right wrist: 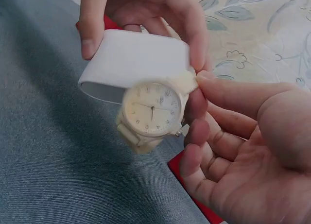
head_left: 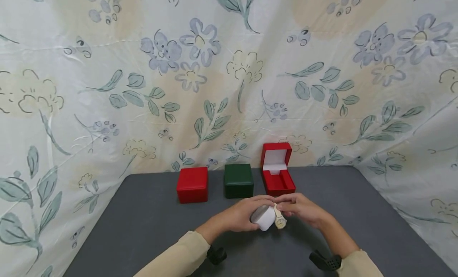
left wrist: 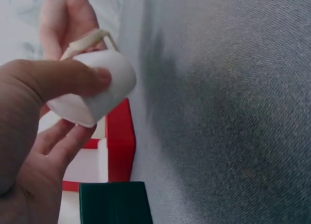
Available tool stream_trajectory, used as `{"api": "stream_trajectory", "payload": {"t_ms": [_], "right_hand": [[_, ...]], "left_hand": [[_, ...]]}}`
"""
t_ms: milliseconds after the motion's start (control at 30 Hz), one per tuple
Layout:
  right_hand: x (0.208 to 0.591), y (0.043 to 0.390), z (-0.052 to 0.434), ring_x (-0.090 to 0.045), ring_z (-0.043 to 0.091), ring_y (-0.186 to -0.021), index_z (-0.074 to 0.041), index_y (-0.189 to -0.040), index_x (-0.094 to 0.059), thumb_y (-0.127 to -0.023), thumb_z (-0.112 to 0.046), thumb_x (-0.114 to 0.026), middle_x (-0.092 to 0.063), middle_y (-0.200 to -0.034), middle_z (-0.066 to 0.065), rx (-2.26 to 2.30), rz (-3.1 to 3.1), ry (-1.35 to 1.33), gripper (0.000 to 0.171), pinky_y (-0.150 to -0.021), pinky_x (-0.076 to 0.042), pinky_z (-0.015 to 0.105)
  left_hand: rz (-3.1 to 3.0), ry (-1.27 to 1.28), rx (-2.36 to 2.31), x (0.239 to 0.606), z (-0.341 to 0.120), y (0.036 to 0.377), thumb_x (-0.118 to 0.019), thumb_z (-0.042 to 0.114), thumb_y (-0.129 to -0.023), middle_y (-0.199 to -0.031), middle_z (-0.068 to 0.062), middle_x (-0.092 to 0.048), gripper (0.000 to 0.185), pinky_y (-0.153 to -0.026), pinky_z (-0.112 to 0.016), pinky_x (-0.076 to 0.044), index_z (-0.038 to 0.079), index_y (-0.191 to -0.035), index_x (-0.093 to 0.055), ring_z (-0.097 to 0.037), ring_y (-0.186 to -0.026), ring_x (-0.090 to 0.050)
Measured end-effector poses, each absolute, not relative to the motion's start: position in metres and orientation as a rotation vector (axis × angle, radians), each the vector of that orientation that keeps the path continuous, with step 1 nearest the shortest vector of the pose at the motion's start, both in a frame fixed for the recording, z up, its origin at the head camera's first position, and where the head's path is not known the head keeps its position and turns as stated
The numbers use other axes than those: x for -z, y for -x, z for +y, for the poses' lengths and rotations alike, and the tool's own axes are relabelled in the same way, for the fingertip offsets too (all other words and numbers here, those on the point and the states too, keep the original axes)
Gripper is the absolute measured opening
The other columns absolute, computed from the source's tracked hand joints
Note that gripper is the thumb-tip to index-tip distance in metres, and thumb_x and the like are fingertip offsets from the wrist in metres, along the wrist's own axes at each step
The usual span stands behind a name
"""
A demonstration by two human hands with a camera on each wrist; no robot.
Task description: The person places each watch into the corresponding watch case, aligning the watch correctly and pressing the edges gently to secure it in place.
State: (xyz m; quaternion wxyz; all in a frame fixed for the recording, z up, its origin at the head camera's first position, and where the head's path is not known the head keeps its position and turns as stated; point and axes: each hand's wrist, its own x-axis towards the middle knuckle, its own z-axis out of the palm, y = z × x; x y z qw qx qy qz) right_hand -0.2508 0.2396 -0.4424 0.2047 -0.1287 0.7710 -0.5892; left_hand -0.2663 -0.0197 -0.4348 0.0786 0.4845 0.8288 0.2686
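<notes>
My left hand (head_left: 240,214) grips a white watch cushion (right wrist: 138,54), a hollow rounded sleeve, between thumb and fingers. Beside it, my right hand (head_left: 304,208) pinches the strap of a cream wristwatch (right wrist: 153,110) between thumb and fingertips. The watch dial hangs face outward in the right wrist view, overlapping the lower edge of the cushion. Both hands are close together above the table, just in front of an open red watch box (head_left: 279,181). In the left wrist view the thumb lies across the cushion (left wrist: 114,78), and the strap (left wrist: 90,42) loops behind it.
A closed red box (head_left: 192,185) and a closed dark green box (head_left: 238,181) stand in a row left of the open one. The grey tabletop (head_left: 161,229) ends at a floral curtain (head_left: 214,90). Dark cameras (head_left: 216,254) are strapped to the wrists.
</notes>
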Motion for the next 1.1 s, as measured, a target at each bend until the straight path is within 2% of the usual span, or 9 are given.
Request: {"api": "stream_trajectory", "payload": {"t_ms": [167, 333, 533, 667, 900, 1100], "right_hand": [[0.445, 0.252, 0.236, -0.056, 0.021, -0.088, -0.002, -0.129, -0.06, -0.094, -0.028, -0.061, -0.068, -0.109, -0.001, 1.592, 2.196, 0.35, 0.043, -0.08, -0.049, 0.032], [0.451, 0.251, 0.23, -0.055, 0.023, -0.096, -0.003, -0.135, -0.053, -0.095, -0.03, -0.058, -0.063, -0.114, 0.003, 1.657, 2.255, 0.304, 0.048, -0.083, -0.05, 0.035], [0.458, 0.243, 0.215, -0.056, 0.025, -0.106, -0.006, -0.132, -0.054, -0.095, -0.033, -0.058, -0.056, -0.128, 0.013, 1.81, 2.374, 0.194, 0.046, -0.088, -0.051, 0.037], [0.462, 0.239, 0.206, -0.059, 0.031, -0.107, -0.004, -0.13, -0.056, -0.095, -0.031, -0.059, -0.062, -0.123, 0.011, 1.887, 2.381, 0.192, 0.044, -0.089, -0.052, 0.034], [0.467, 0.236, 0.195, -0.061, 0.034, -0.1, -0.001, -0.122, -0.062, -0.093, -0.024, -0.063, -0.069, -0.11, -0.001, 1.938, 2.433, 0.242, 0.037, -0.083, -0.055, 0.029], [0.469, 0.234, 0.189, -0.061, 0.035, -0.095, -0.003, -0.117, -0.065, -0.091, -0.022, -0.066, -0.07, -0.109, 0.006, 1.967, 2.483, 0.209, 0.032, -0.082, -0.056, 0.033]], "left_hand": [[2.451, -1.392, -0.909, 0.439, -0.019, 0.268, -0.08, 0.016, -0.079, -0.137, 0.006, -0.052, 0.068, -0.088, -0.022, -0.053, 0.028, -0.135, -0.044, -0.007, -0.114, -0.051], [2.429, -1.318, -1.122, 0.443, -0.02, 0.272, -0.081, 0.015, -0.077, -0.128, 0.005, -0.054, 0.065, -0.083, -0.017, -0.052, 0.025, -0.13, -0.044, -0.005, -0.108, -0.05], [2.435, -1.119, -1.444, 0.447, -0.024, 0.279, -0.083, 0.014, -0.074, -0.128, -0.001, -0.053, 0.066, -0.08, -0.017, -0.053, 0.02, -0.127, -0.044, -0.014, -0.11, -0.058], [2.393, -0.993, -1.595, 0.446, -0.026, 0.282, -0.083, 0.016, -0.075, -0.129, -0.002, -0.051, 0.065, -0.08, -0.018, -0.053, 0.02, -0.127, -0.043, -0.018, -0.111, -0.061], [2.405, -0.911, -1.773, 0.446, -0.025, 0.284, -0.081, 0.016, -0.077, -0.127, -0.007, -0.054, 0.063, -0.081, -0.021, -0.056, 0.015, -0.128, -0.042, -0.019, -0.106, -0.063], [2.485, -0.718, -1.865, 0.448, -0.022, 0.279, -0.082, 0.018, -0.076, -0.126, -0.007, -0.055, 0.062, -0.079, -0.023, -0.057, 0.014, -0.126, -0.044, -0.022, -0.107, -0.063]]}}
